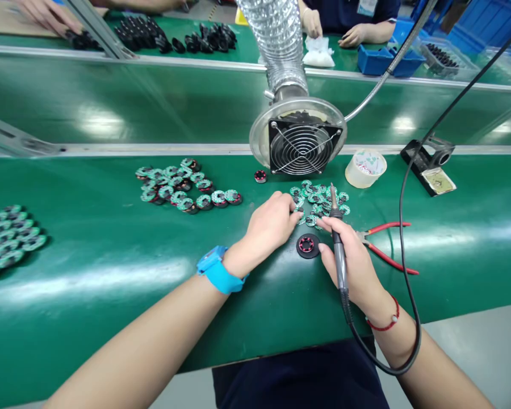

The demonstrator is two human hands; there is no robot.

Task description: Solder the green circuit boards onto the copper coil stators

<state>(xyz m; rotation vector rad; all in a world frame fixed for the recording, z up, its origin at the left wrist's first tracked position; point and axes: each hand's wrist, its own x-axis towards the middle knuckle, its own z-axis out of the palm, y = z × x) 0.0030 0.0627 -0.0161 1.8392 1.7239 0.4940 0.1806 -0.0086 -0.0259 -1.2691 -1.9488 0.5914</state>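
Observation:
My right hand (352,261) has a soldering iron (339,255) resting across it, tip pointing up and away, its cord looping down past my wrist. My left hand (273,220), with a blue wrist strap, reaches in with curled fingers at the left edge of a cluster of small green ring-shaped circuit boards (321,199). What its fingertips pinch, if anything, is hidden. Between my hands a red-and-black motor coil (306,244) sits on a round black base. Another small coil (260,176) lies beyond my left hand.
A fume extractor fan (304,145) hangs just beyond the boards. Tape roll (365,168), iron stand (430,165) and red-handled pliers (387,247) lie right. Assembled coils with boards (183,184) stand left; more boards (11,241) at far left. Co-workers' hands (353,35) are across the divider.

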